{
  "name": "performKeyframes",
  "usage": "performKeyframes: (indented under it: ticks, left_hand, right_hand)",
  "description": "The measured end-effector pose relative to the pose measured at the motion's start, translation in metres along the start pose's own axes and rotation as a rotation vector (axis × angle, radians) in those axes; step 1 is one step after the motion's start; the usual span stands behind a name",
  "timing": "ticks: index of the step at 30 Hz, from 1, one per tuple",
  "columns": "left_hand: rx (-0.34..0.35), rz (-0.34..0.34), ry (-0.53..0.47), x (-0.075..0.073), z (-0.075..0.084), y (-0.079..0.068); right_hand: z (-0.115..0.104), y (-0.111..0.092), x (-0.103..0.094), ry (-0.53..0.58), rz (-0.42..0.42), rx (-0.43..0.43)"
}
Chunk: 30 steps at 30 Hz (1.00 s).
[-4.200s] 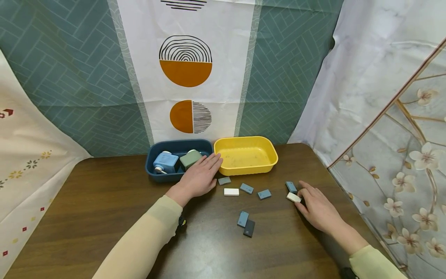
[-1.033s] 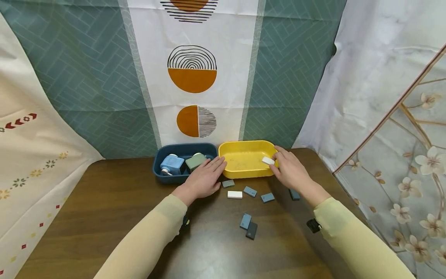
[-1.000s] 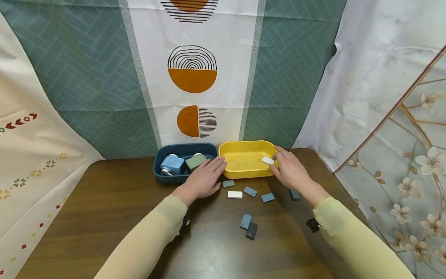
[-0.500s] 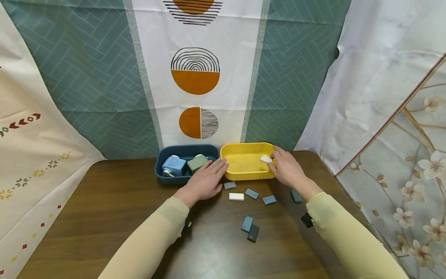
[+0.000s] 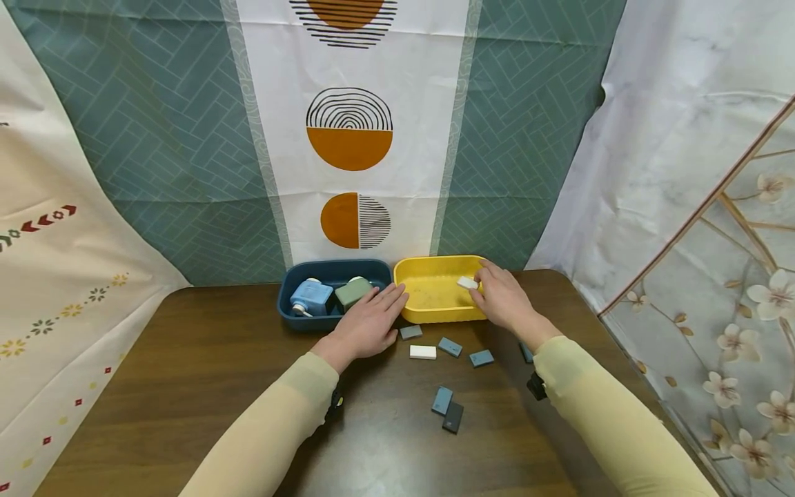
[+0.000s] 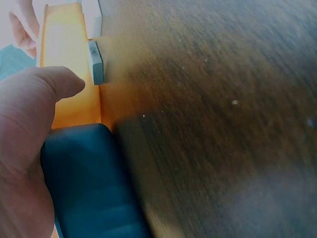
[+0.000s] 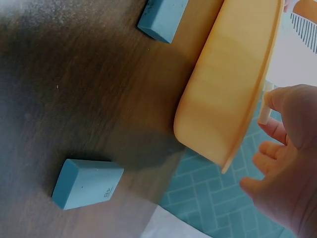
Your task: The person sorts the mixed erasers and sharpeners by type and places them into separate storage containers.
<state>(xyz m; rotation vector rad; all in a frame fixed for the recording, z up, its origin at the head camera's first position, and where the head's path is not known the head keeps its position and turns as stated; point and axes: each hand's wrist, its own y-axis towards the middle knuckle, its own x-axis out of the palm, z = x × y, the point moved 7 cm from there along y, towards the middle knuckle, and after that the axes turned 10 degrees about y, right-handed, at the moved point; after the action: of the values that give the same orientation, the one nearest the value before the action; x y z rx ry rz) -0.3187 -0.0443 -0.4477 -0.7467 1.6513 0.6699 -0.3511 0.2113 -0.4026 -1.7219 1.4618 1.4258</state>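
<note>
Work looks barely begun: my right hand [image 5: 504,297] pinches a white block [image 5: 466,283] over the yellow tray [image 5: 437,315]; my left hand [image 5: 365,326] lies straight-fingered at its rim, seven blocks [image 5: 481,358] left on the table [image 5: 205,379].

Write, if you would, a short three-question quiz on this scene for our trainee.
1. Which hand holds a white block at the yellow tray?
2. True or false: a dark block lies beside a blue block on the table.
3. Where is the blue bottle?
A. In the yellow tray
B. In the blue tray
C. On the bare table

Key:
1. The right hand.
2. True.
3. B.
</note>
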Motion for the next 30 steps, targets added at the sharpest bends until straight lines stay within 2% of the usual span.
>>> performKeyframes:
  ticks: [14,30]
  left_hand:
    - [0.006,0.032,0.024,0.003,0.0,0.001]
    - [-0.005,0.012,0.016,0.004,0.0,0.001]
  right_hand:
    - [0.001,0.007,0.007,-0.006,-0.023,0.016]
    - [-0.002,0.012,0.011,-0.027,-0.037,0.029]
